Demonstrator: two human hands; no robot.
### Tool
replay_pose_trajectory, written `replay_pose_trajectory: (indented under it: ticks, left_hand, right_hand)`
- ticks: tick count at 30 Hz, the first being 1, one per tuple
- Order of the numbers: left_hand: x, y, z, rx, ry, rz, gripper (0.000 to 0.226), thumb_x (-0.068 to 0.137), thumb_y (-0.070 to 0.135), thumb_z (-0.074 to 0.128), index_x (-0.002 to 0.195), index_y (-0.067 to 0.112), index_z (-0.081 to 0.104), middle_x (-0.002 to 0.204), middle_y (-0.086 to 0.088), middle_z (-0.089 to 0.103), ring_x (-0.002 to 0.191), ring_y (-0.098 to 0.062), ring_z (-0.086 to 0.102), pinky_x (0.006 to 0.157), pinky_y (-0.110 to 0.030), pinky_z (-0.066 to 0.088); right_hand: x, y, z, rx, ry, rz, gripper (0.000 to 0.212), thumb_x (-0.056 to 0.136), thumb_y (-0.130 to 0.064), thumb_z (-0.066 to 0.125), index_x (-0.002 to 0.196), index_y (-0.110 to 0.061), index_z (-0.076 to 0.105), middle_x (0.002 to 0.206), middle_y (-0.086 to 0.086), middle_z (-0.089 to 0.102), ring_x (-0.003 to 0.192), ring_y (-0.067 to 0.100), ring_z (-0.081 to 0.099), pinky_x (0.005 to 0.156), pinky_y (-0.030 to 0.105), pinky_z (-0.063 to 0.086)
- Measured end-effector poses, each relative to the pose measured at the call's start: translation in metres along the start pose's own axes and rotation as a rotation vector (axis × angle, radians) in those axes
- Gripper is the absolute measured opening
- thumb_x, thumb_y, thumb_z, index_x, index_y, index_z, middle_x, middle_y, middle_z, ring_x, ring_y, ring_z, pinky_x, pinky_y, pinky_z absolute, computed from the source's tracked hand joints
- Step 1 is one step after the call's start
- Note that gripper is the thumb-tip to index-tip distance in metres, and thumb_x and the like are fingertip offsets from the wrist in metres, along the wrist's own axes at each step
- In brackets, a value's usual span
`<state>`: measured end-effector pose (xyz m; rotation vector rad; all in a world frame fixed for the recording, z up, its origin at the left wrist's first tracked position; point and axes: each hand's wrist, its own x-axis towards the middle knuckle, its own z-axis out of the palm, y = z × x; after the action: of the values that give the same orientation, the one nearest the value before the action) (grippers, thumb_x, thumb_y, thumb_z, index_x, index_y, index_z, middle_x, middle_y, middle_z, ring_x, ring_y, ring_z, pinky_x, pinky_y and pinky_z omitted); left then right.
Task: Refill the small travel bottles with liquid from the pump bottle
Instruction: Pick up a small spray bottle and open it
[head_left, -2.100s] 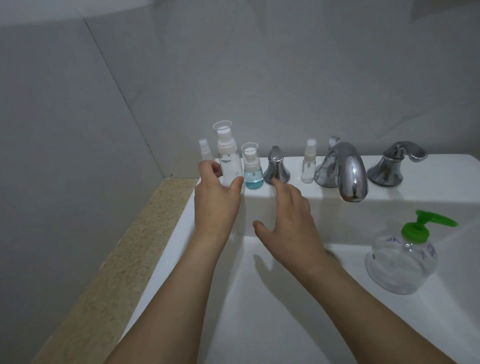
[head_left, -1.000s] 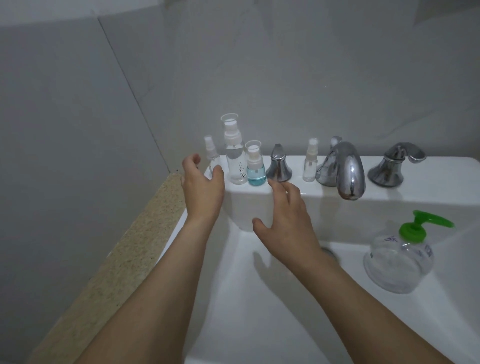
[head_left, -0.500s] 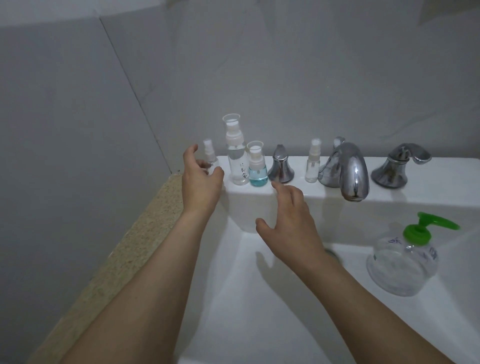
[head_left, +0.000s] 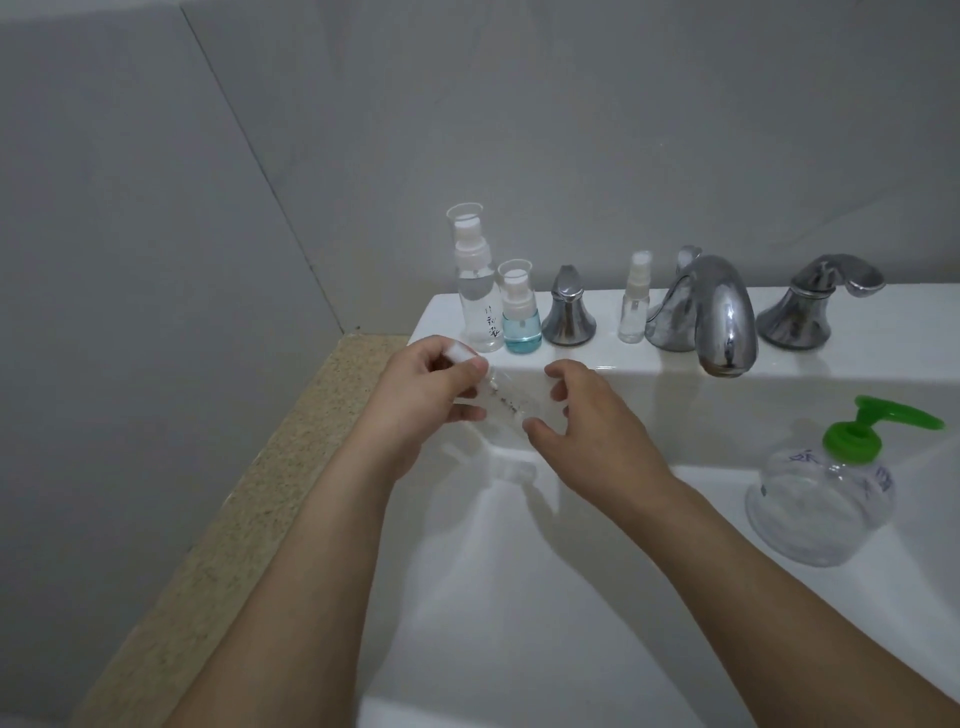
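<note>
Hands now meet over the basin: left hand (head_left: 421, 400) and right hand (head_left: 587, 415) pinching the small spray bottle (head_left: 511, 402) (lifted off the ledge).

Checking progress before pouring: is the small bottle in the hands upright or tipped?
Tipped. The small clear bottle lies nearly sideways between the left hand and right hand, white cap toward the left hand.
</note>
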<state>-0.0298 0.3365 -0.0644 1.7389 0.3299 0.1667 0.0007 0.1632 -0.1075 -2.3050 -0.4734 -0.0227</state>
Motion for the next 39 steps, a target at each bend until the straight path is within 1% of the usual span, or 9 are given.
replay_pose_trajectory:
  ticks: [5,11,15,19,25,27,31,35,39]
  left_hand:
    - [0.001,0.000,-0.003,0.060,-0.058,-0.058,0.006,0.094,0.006,0.067,0.088,0.006,0.065,0.075,-0.006,0.060,0.063,-0.016,0.055,0.063,-0.029,0.052]
    - [0.003,-0.007,0.002,0.313,-0.137,-0.008,0.010,0.093,0.002,0.066,0.088,0.011,0.067,0.076,-0.004,0.067,0.067,-0.018,0.056,0.073,-0.035,0.052]
    - [0.005,-0.010,0.002,0.373,-0.159,0.031,0.004,0.093,0.006,0.068,0.090,0.009,0.070,0.076,-0.003,0.069,0.068,-0.016,0.057,0.077,-0.040,0.053]
    - [0.006,-0.011,0.004,0.397,-0.172,0.049,0.009,0.096,0.014,0.068,0.090,0.008,0.069,0.071,0.002,0.070,0.069,-0.016,0.065,0.091,-0.049,0.058]
    - [0.002,-0.006,0.012,0.410,-0.040,-0.001,0.054,0.101,0.052,0.053,0.068,0.011,0.065,0.049,0.006,0.056,0.046,-0.013,0.052,0.058,-0.034,0.057]
    - [0.001,-0.006,0.012,0.425,-0.016,0.056,0.046,0.103,0.046,0.051,0.080,0.010,0.068,0.060,0.005,0.062,0.051,-0.013,0.055,0.057,-0.030,0.054]
    - [0.000,-0.005,0.014,0.477,-0.021,0.240,0.014,0.103,0.020,0.051,0.092,0.025,0.058,0.084,0.009,0.060,0.080,-0.024,0.062,0.077,-0.039,0.055]
    - [-0.006,-0.003,0.010,0.489,-0.166,0.249,0.015,0.096,0.016,0.061,0.101,0.029,0.056,0.092,0.009,0.058,0.065,-0.005,0.048,0.061,-0.019,0.043]
    - [-0.007,-0.002,0.006,0.552,-0.235,0.231,0.027,0.096,0.012,0.060,0.109,0.035,0.053,0.095,0.008,0.053,0.063,-0.003,0.047,0.059,-0.012,0.042]
  right_hand:
    - [-0.001,0.001,0.000,0.024,-0.151,-0.010,0.054,0.092,-0.029,0.058,0.142,-0.023,0.038,0.123,-0.005,0.054,0.109,0.014,0.053,0.091,0.030,0.043]
    - [-0.002,0.003,0.000,-0.033,-0.185,-0.014,0.028,0.090,-0.028,0.060,0.117,-0.022,0.058,0.107,-0.004,0.061,0.100,0.017,0.057,0.083,0.028,0.044]
    - [0.000,0.005,0.001,-0.011,-0.158,0.020,0.009,0.085,-0.029,0.065,0.093,-0.024,0.063,0.084,-0.005,0.063,0.079,0.017,0.058,0.069,0.028,0.044]
    - [0.001,0.007,0.000,-0.041,-0.117,0.023,0.015,0.082,-0.029,0.069,0.077,-0.023,0.057,0.073,-0.005,0.058,0.073,0.019,0.055,0.062,0.029,0.039]
    - [0.001,0.001,-0.004,-0.045,-0.049,-0.013,0.010,0.082,-0.025,0.071,0.087,-0.019,0.064,0.080,-0.003,0.063,0.079,0.020,0.058,0.073,0.032,0.048]
    - [0.000,0.001,-0.003,-0.045,-0.051,-0.005,0.011,0.082,-0.025,0.070,0.089,-0.019,0.065,0.082,-0.003,0.064,0.081,0.020,0.059,0.075,0.032,0.048]
    - [0.001,0.002,-0.002,-0.053,-0.052,0.023,0.012,0.084,-0.025,0.069,0.094,-0.020,0.065,0.087,-0.003,0.065,0.084,0.020,0.059,0.075,0.031,0.048]
    - [0.000,0.002,-0.001,-0.068,-0.048,0.024,0.015,0.084,-0.026,0.068,0.097,-0.020,0.065,0.090,-0.003,0.065,0.087,0.020,0.059,0.074,0.029,0.046]
    - [-0.001,0.002,-0.001,-0.082,-0.045,0.024,0.017,0.085,-0.024,0.067,0.101,-0.019,0.065,0.095,-0.002,0.065,0.091,0.020,0.059,0.075,0.029,0.046]
